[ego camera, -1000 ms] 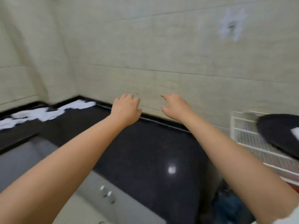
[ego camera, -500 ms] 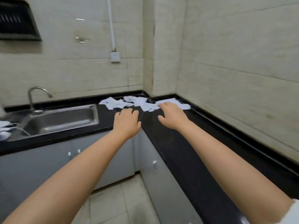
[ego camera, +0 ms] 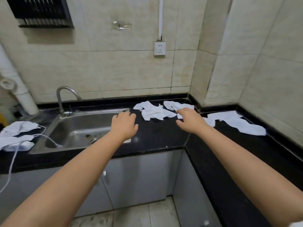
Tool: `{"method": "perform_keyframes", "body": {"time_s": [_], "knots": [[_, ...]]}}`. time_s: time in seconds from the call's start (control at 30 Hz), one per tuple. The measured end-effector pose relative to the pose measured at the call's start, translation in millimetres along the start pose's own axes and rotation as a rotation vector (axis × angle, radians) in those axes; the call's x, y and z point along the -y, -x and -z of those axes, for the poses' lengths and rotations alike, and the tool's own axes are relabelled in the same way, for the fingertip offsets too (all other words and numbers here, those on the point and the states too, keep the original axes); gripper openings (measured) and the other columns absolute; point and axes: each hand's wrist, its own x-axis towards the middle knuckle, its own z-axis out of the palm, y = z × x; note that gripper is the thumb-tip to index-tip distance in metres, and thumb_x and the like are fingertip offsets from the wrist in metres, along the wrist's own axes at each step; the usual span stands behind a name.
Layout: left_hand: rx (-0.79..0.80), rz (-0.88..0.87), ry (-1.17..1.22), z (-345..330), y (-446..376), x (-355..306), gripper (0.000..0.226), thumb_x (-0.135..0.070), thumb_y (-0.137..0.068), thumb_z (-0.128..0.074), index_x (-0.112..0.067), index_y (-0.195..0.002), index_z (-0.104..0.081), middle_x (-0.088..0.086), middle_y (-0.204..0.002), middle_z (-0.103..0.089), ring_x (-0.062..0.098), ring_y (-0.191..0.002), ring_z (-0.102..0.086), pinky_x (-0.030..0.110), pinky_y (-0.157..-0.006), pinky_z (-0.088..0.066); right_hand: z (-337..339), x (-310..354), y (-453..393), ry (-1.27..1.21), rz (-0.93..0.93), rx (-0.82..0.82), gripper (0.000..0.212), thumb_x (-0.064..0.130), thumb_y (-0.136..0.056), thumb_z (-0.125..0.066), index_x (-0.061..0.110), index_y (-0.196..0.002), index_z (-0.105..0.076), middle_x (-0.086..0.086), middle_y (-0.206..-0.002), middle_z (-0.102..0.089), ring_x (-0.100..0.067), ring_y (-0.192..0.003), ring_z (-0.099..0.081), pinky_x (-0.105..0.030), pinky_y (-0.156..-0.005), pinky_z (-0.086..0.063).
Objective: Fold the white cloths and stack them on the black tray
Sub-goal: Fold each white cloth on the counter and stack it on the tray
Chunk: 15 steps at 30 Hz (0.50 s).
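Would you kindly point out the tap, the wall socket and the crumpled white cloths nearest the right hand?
tap [ego camera: 59,102], head view, on the upright stem.
wall socket [ego camera: 159,48], head view, middle of its white faceplate.
white cloths [ego camera: 155,112], head view, centre of the crumpled pile on the counter.

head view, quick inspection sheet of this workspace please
surface: black counter, L-shaped, running into a corner
job's things: white cloths crumpled near the corner; more cloths on the right run; no black tray in view
clutter: white bundles left of the sink
hands: left hand and right hand both reaching toward the cloths, fingers loosely bent, holding nothing
cables: white cord trailing from the left bundles into the sink and over the counter edge
surroundings: steel sink with tap, wall socket, tiled walls, grey cabinets below
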Motion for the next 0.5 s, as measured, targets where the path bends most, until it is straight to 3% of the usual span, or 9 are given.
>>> {"method": "perform_keyframes", "body": {"time_s": [0.33, 0.5], "knots": [[0.14, -0.111, 0.015, -103.5, -214.4, 55.9, 0.041, -0.035, -0.092, -0.044, -0.012, -0.126, -0.048, 0.01, -0.128, -0.049, 0.028, -0.121, -0.043, 0.041, -0.097, -0.038, -95.6, -26.7, -201.4, -0.041, -0.169, 0.151, 0.038, 0.021, -0.089, -0.049, 0.007, -0.124, -0.052, -0.014, -0.124, -0.056, -0.031, -0.113, -0.052, -0.04, -0.091, -0.046], [0.311, -0.177, 0.071, -165.7, -274.1, 45.0, 0.038, -0.035, -0.092, -0.044, -0.009, -0.12, -0.053, 0.01, -0.124, -0.05, 0.028, -0.117, -0.046, 0.039, -0.092, -0.042, -150.1, -49.6, -261.1, -0.075, -0.215, 0.281, 0.033, 0.022, -0.088, -0.051, 0.007, -0.116, -0.057, -0.014, -0.119, -0.059, -0.031, -0.111, -0.054, -0.039, -0.09, -0.048]]}}
